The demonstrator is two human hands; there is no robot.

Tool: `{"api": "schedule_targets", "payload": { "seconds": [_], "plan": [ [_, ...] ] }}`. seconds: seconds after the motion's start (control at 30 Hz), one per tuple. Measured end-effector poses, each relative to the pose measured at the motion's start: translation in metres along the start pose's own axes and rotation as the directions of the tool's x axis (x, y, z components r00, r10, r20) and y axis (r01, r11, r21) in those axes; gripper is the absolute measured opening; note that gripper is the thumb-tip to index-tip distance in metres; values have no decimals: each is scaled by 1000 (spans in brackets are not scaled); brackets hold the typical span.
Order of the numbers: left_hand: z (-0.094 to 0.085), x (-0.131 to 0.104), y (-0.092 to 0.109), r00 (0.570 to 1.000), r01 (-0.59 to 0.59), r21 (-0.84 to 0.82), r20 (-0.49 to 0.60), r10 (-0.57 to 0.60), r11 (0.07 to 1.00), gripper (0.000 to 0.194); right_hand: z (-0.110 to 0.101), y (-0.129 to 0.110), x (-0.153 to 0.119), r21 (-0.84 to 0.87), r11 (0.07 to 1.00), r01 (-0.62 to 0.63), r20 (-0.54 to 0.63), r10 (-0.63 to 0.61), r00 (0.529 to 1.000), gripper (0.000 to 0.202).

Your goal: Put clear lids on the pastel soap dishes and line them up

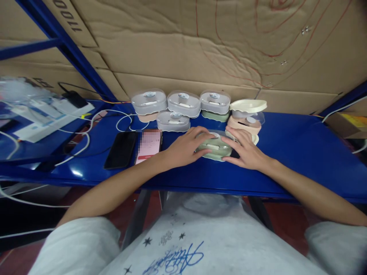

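In front of me on the blue surface sits a small green oval plastic box (215, 148) with a see-through, wavy-edged lid. My left hand (190, 147) curls its fingers and thumb around the box's left side. On the right side, my right hand (243, 149) holds it too, fingertips on the lid edge and thumb low at the front. Partly hidden behind the right hand is a cream oval piece (254, 138). Just beyond stands a peach box (244, 124), with a cream oval part (249, 105) on top of it.
Several similar clear-lidded boxes (149, 102) are stacked along the cardboard wall (172, 49). A black phone (120, 150) and a lit phone (149, 143) lie left of my hands. White cables (87, 141) and a power strip (37, 122) occupy the far left of the blue tabletop (298, 152).
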State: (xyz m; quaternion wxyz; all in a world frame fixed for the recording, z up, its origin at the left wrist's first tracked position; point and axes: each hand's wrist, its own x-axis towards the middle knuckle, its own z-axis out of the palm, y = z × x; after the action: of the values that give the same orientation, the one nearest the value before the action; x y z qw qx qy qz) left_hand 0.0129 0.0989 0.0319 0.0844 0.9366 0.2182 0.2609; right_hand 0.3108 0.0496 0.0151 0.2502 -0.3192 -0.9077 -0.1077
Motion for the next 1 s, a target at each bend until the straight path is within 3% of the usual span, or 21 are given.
{"api": "schedule_targets", "payload": {
  "seconds": [0.07,0.2,0.37,0.5,0.7,0.83,0.9,1.0],
  "plan": [
    [1,1,-5,997,75,22,-26,-74,997,40,-1,-3,-1,-50,998,40,-24,-42,999,69],
    [4,3,-15,986,161,56,-44,-158,985,36,2,-6,2,-37,993,108,144,-102,984,49],
    [3,3,-10,996,72,104,-57,-66,992,38,4,-2,6,14,1000,-22,198,18,980,49],
    [2,1,-5,999,0,133,-38,5,991,45,-5,-2,8,64,998,-18,211,4,977,40],
    [3,1,-5,999,-24,109,36,20,994,70,-15,2,5,115,990,-87,88,77,993,42],
    [1,3,-5,994,69,101,82,-77,993,86,-27,14,1,-85,991,-104,-7,104,995,40],
    [-1,3,-7,976,132,144,152,-153,981,93,-34,22,1,-215,962,-170,-73,158,985,38],
    [-2,1,-8,924,182,221,295,-243,958,79,-43,38,3,-333,883,-331,-211,272,939,38]
  ]
}}
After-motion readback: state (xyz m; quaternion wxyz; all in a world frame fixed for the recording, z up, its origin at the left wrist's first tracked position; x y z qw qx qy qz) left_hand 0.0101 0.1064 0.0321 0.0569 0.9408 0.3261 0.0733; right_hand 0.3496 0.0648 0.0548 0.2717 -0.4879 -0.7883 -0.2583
